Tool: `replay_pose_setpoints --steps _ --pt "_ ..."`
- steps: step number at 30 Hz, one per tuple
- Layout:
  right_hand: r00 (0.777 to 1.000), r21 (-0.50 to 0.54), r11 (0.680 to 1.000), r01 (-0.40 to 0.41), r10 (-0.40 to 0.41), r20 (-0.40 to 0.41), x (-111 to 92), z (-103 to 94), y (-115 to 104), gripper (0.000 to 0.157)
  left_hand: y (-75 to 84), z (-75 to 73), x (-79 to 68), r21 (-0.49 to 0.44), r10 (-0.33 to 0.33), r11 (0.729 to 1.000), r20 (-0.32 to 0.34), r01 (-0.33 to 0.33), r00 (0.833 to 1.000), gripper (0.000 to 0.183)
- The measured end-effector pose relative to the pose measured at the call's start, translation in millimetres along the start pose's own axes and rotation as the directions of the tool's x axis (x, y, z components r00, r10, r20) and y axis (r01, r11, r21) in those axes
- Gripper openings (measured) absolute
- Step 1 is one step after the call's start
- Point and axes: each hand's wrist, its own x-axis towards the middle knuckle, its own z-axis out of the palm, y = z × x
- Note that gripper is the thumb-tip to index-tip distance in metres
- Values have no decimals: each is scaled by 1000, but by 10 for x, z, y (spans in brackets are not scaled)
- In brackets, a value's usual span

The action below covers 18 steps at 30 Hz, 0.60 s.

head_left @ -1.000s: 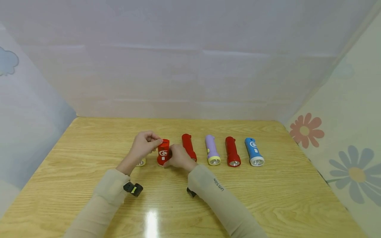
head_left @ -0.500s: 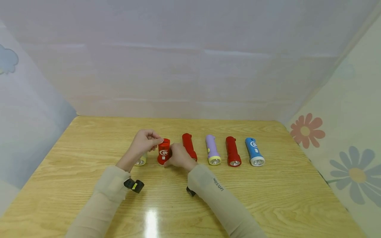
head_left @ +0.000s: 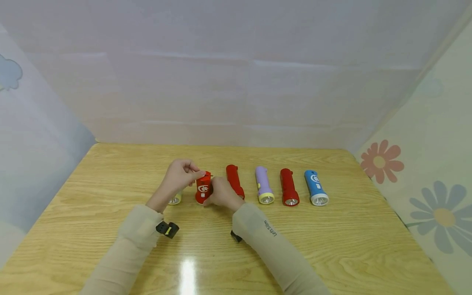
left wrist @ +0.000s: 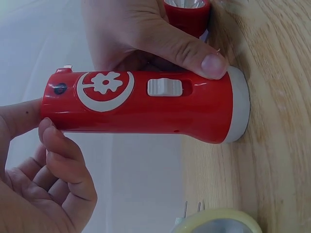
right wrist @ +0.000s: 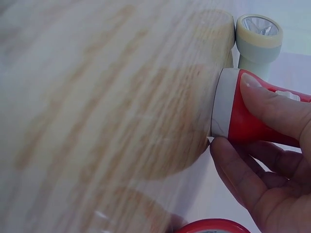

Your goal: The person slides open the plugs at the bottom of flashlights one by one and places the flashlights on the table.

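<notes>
A red flashlight (head_left: 203, 190) with a white head rim stands upright, lens end down on the wooden table. My right hand (head_left: 223, 194) grips its wide lower end, thumb near the rim in the right wrist view. At the upper end my left hand (head_left: 180, 174) pinches the base with thumb and finger. There, a small metal tip (left wrist: 68, 66) sticks out in the left wrist view. The body carries a white flower emblem and a white slide switch (left wrist: 165, 87). Left of it lies a pale flashlight (head_left: 175, 199) with a yellowish rim, partly hidden by my left arm.
Rightward in a row lie a red flashlight (head_left: 234, 182), partly behind my right hand, a purple one (head_left: 262, 180), another red one (head_left: 288, 184) and a blue one (head_left: 314, 184). Two metal prongs (left wrist: 185, 208) show by the pale flashlight. A pale wall backs the table (head_left: 206, 254).
The red flashlight's top has turned slightly, and a small piece now juts out on its right side. My left hand has shifted slightly; the right hand keeps its grip.
</notes>
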Motion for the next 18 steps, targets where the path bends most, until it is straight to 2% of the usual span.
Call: replay_pose_setpoints --steps 5,18 --pt "1000 6 1000 10 -10 9 -10 2 -4 46 1 14 -9 9 13 1000 -12 -13 1000 18" --pt "998 -34 998 57 -57 0 -33 -6 -11 46 20 32 -12 54 -7 998 -23 8 1000 24"
